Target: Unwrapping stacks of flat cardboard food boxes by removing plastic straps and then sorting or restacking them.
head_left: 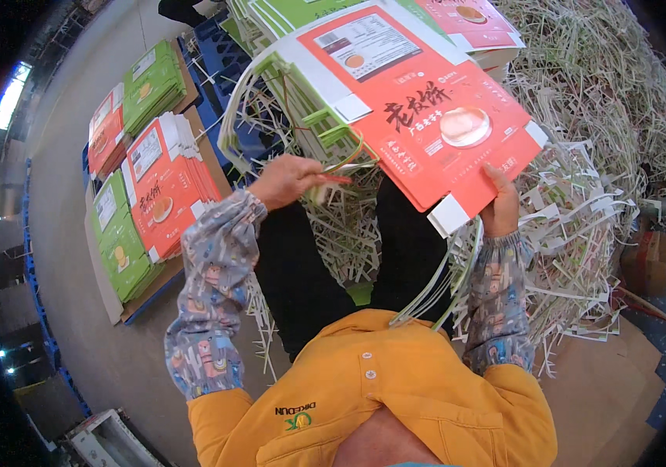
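A flat red printed carton blank (418, 101) with white flaps and a picture of a round pastry lies across a tall stack in front of me. My right hand (500, 204) grips its near right corner, thumb on top and the other fingers underneath. Beside the stack's left side, my left hand (288, 180) is closed on thin paper offcut strips (340, 178), red and pale, partly blurred. Green and white trim strips (239, 109) hang in a loop off the stack's left edge, above my left hand.
Green and red carton blanks (163, 183) stand in piles on a pallet at left. A blue pallet (220, 74) sits beside the stack. Paper scraps (597, 86) heap up at right and lie between my legs. A brown carton (646, 263) stands at far right.
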Available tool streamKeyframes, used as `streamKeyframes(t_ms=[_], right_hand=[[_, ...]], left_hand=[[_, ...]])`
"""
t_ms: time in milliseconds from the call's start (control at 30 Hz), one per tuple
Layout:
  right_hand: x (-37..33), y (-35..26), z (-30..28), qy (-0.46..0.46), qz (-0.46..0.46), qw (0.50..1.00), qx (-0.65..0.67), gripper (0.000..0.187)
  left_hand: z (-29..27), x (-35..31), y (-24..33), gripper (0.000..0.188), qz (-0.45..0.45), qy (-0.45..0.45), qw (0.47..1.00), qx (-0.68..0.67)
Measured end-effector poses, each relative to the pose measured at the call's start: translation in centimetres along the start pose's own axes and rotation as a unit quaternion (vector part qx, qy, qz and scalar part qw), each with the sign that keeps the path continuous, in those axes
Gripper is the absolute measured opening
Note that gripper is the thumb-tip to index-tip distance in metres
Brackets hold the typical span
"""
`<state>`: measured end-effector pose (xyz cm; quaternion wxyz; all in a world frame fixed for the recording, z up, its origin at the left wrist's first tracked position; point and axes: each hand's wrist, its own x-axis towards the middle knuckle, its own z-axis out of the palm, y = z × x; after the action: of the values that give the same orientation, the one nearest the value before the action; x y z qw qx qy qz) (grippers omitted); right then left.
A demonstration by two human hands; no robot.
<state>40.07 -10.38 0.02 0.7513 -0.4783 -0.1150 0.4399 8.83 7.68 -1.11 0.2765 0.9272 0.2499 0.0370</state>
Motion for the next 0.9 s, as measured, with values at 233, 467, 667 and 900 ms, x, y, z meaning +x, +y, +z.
streamKeyframes(t_ms=[233, 467, 667, 900], right_hand=[[1.0, -3.8, -2.8, 0.028, 0.003, 1.0, -0.011, 0.031], [0.6, -1.7, -3.8, 0.019, -0.008, 1.0, -0.022, 0.035], [-0.4, -1.4, -2.8, 0.002, -0.012, 1.0, -0.009, 0.036], [0.0, -1.2, -3.7, 0.018, -0.005, 1.0, -0.015, 0.036]], left_hand=[[-0.4, -4.7, -6.7, 0.014, -0.111, 0.092, 0.941, 0.307], [-5.8, -3.2, -4.9, 0.069, -0.085, 0.07, 0.987, -0.117], [-1.4, 5.0, 0.7, 0.035, -0.145, 0.193, 0.933, -0.268], [1.8, 7.1, 0.3, 0.021, -0.19, 0.134, 0.793, -0.563]])
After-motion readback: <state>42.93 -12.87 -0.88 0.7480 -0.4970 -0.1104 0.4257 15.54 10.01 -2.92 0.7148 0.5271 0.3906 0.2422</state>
